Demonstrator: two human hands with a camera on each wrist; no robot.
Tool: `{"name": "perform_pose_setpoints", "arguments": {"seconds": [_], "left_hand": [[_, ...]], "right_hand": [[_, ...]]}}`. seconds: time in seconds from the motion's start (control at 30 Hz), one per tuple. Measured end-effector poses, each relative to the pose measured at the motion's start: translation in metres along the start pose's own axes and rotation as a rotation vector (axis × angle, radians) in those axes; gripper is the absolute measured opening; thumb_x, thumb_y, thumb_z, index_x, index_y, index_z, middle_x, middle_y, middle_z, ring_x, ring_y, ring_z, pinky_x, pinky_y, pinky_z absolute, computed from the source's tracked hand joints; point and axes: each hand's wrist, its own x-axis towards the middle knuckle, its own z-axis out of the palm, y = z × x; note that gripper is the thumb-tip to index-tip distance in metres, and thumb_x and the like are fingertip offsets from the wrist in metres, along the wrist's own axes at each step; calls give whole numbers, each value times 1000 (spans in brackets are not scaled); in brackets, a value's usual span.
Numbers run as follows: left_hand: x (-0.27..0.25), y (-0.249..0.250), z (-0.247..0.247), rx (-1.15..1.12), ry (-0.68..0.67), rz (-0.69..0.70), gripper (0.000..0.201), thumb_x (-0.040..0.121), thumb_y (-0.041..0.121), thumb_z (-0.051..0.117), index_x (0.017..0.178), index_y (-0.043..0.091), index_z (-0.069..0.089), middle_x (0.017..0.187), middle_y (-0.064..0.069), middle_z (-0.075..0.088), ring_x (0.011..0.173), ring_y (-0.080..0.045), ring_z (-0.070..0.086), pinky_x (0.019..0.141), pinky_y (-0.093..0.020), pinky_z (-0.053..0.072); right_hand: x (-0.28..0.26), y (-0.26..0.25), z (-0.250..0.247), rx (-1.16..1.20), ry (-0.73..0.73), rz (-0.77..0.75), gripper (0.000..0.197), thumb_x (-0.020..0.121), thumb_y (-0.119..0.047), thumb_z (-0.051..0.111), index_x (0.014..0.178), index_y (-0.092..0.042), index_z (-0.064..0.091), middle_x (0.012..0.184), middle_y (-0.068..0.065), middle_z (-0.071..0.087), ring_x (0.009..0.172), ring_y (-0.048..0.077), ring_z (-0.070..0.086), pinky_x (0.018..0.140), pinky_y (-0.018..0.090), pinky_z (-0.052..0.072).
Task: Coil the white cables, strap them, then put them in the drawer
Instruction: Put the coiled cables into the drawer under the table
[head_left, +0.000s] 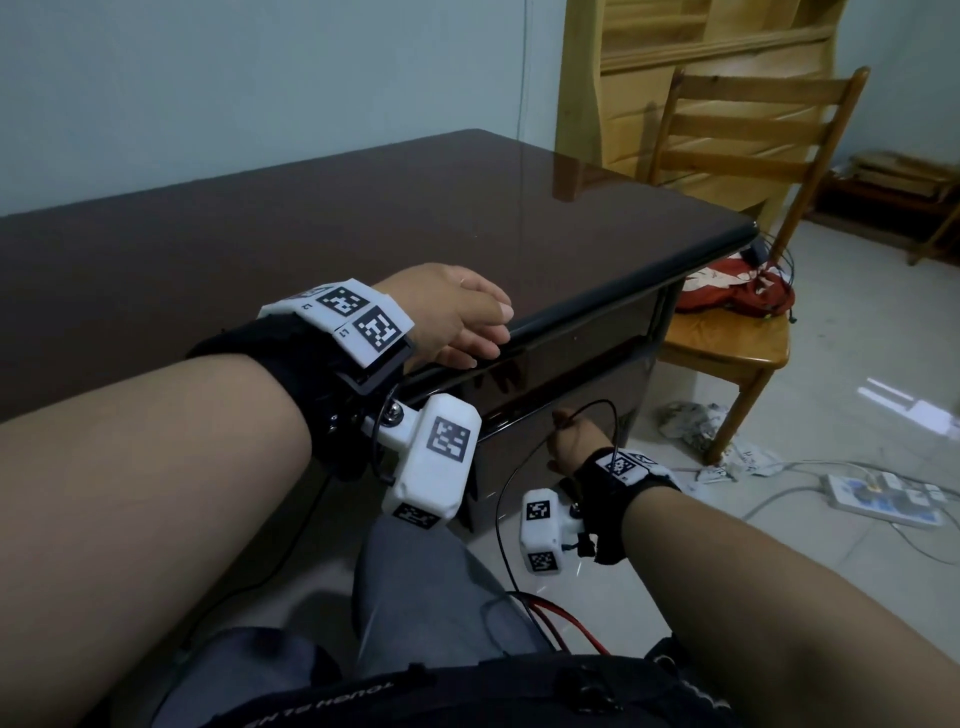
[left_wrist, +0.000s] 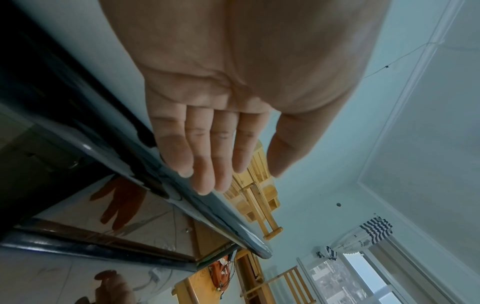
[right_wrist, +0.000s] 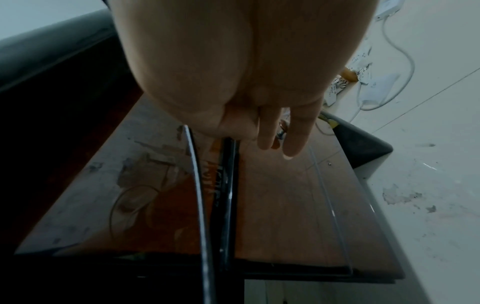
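No coiled white cable shows in any view, and the dark desk top (head_left: 311, 218) is bare. My left hand (head_left: 467, 322) rests open on the desk's rounded front edge (head_left: 571, 317). In the left wrist view its straight fingers (left_wrist: 207, 164) lie on that edge (left_wrist: 233, 222). My right hand (head_left: 571, 439) is lower, against the glossy brown drawer front (head_left: 597, 384) under the desk. In the right wrist view its fingers (right_wrist: 293, 139) curl around a small metal knob (right_wrist: 282, 128) on the drawer front (right_wrist: 285, 205). The inside of the drawer is hidden.
A wooden chair (head_left: 727, 338) with a red cloth (head_left: 737, 291) stands right of the desk. Crumpled papers (head_left: 691, 421), a power strip (head_left: 883, 499) and white cords lie on the floor. A thin black camera cable (head_left: 501, 499) loops near my right wrist. A wooden shelf (head_left: 675, 78) stands behind.
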Motion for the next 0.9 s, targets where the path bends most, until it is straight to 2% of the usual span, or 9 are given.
{"name": "perform_pose_setpoints", "arguments": {"seconds": [0.07, 0.17, 0.27, 0.4, 0.5, 0.67, 0.77, 0.83, 0.9], "left_hand": [[2, -2, -2, -1, 4, -4, 8, 93, 17, 57, 100, 16, 60, 93, -8, 68, 78, -16, 66, 67, -26, 52], [3, -3, -6, -3, 7, -3, 8, 92, 17, 57, 100, 16, 60, 92, -8, 68, 75, -14, 66, 65, -24, 53], [6, -3, -10, -6, 13, 0, 7, 92, 16, 57, 98, 16, 60, 90, -7, 68, 74, -14, 66, 64, -24, 53], [10, -4, -12, -19, 24, -2, 6, 91, 15, 58, 97, 16, 61, 88, -7, 68, 72, -14, 65, 61, -23, 53], [10, -4, -12, -26, 25, -10, 6, 91, 14, 57, 97, 15, 60, 88, -8, 68, 71, -14, 65, 60, -22, 52], [5, 1, -14, 1, 27, -9, 7, 92, 15, 56, 99, 16, 60, 90, -7, 67, 72, -14, 64, 61, -22, 52], [3, 2, -18, -8, 50, 0, 6, 93, 15, 56, 98, 15, 59, 88, -7, 66, 74, -16, 64, 65, -25, 50], [3, 1, -19, -34, 68, 5, 6, 93, 14, 56, 97, 15, 59, 87, -7, 66, 74, -17, 63, 64, -25, 49], [3, -3, -19, -41, 75, 5, 5, 93, 15, 55, 97, 15, 59, 87, -7, 66, 74, -16, 63, 64, -24, 49]], "right_hand": [[8, 3, 6, 13, 17, 22, 42, 86, -8, 44, 126, -19, 47, 122, 19, 54, 108, 39, 56, 93, 51, 50], [14, 2, 10, 31, 33, 5, 28, 86, -9, 46, 112, -19, 47, 109, 15, 54, 107, 38, 56, 94, 52, 48], [11, -5, 12, -18, -4, 19, 25, 85, -8, 43, 108, -20, 44, 104, 14, 54, 103, 37, 57, 92, 53, 49], [13, 0, 11, -13, -36, 13, 24, 84, -4, 43, 100, -23, 42, 83, 2, 50, 87, 29, 55, 87, 47, 51], [17, 4, 10, -19, -43, -16, 30, 82, -2, 39, 93, -29, 43, 79, 3, 50, 71, 23, 52, 70, 40, 47], [25, -3, 17, -84, -33, -68, 23, 84, -3, 39, 98, -21, 40, 71, 6, 48, 76, 27, 51, 67, 36, 40], [29, 0, 20, -94, -49, -83, 26, 85, -2, 39, 100, -24, 39, 70, 3, 46, 78, 26, 50, 59, 32, 37], [30, 3, 18, -101, -46, -70, 28, 87, -5, 40, 107, -24, 41, 73, 2, 47, 79, 25, 50, 57, 30, 38], [33, 2, 13, -95, -12, -81, 31, 86, -4, 40, 111, -23, 44, 79, 5, 52, 80, 26, 53, 63, 36, 45]]}}
